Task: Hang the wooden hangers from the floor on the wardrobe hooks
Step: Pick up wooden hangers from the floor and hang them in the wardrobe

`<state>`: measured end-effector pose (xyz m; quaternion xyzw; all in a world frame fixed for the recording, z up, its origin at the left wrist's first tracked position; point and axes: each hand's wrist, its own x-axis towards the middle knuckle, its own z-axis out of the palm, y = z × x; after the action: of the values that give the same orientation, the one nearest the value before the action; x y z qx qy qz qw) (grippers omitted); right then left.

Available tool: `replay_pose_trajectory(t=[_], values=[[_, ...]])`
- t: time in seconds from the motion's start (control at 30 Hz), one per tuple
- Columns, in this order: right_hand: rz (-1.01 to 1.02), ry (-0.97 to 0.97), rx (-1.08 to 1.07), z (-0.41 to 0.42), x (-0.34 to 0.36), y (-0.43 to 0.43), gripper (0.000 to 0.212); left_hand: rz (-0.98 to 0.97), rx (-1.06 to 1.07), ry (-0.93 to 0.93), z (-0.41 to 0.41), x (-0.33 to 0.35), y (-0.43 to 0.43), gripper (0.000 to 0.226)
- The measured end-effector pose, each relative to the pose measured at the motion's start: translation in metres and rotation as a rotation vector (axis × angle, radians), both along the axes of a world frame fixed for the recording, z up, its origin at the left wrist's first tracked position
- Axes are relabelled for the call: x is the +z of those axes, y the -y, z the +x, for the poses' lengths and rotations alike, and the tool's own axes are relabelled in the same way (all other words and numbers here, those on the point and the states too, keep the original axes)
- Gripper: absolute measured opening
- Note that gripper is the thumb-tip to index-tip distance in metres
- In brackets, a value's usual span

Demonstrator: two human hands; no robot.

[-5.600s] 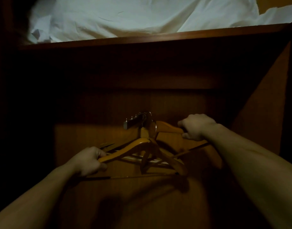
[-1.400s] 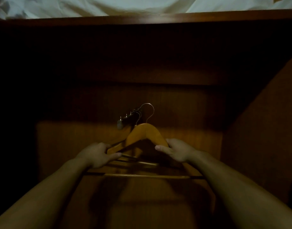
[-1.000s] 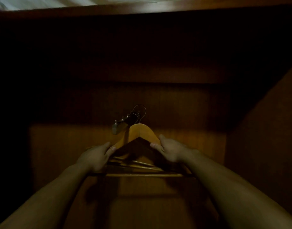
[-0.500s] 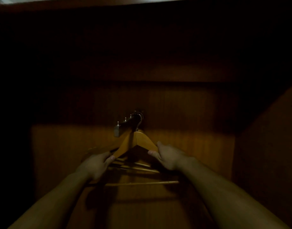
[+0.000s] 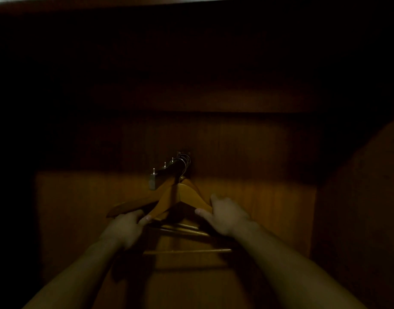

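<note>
1. The front wooden hanger [image 5: 180,198] hangs just below the middle of the dark wardrobe. Its wire hook [image 5: 184,166] appears to be looped over the hook rail [image 5: 167,172], which juts from the back panel [image 5: 269,197] toward 8 o'clock.
2. The left hand [image 5: 127,228] curls round the hanger's shoulder at 8 o'clock of its peak. The right hand [image 5: 225,217] pinches the other shoulder at 4 o'clock, thumb beneath and fingers on top.
3. A rear hanger [image 5: 124,208] sits skewed behind, one end poking out toward 8 o'clock. The hooks crowd together at the rail's 1 o'clock end, and it is too dim to tell which gap between the pegs [image 5: 165,163] each one takes.
4. The step in hand looks like seating and squaring this hanger.
5. To do it well, let the weight settle onto the rail before loosening either grip. Level both shoulders, then free one hand at a time.
6. Nudge the hanger parallel to the one behind, so that the trouser bar [image 5: 187,250] does not catch on its neighbours.
7. Watch the hook itself: a sideways tug could lift it past a peg.
</note>
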<state>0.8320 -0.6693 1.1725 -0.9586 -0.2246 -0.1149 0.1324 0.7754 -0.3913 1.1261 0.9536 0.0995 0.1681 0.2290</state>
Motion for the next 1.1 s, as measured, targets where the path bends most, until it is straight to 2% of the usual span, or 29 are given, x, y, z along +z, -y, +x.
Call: replay_pose_trajectory(t=[0.27, 0.43, 0.53, 0.77, 0.9, 1.1], values=[[-0.041, 0.02, -0.06, -0.005, 0.002, 0.0, 0.071, -0.047, 0.016, 0.013, -0.004, 0.004, 0.0, 0.029], [-0.069, 0.004, -0.1, -0.017, 0.007, 0.001, 0.065, 0.039, 0.076, 0.022, -0.016, 0.01, 0.0, 0.037], [-0.093, -0.026, -0.155, -0.029, 0.012, -0.001, 0.055, 0.139, 0.096, -0.013, -0.029, 0.015, -0.001, 0.042], [-0.13, -0.003, -0.151, -0.075, 0.025, -0.011, 0.024, 0.233, 0.218, -0.023, -0.07, 0.025, 0.005, 0.06], [-0.182, 0.019, -0.128, -0.106, 0.024, -0.019, 0.026, 0.218, 0.197, -0.037, -0.092, 0.023, 0.008, 0.064], [-0.212, 0.007, -0.038, -0.145, 0.015, -0.035, 0.031, 0.267, 0.19, -0.167, -0.141, 0.014, 0.016, 0.076]])
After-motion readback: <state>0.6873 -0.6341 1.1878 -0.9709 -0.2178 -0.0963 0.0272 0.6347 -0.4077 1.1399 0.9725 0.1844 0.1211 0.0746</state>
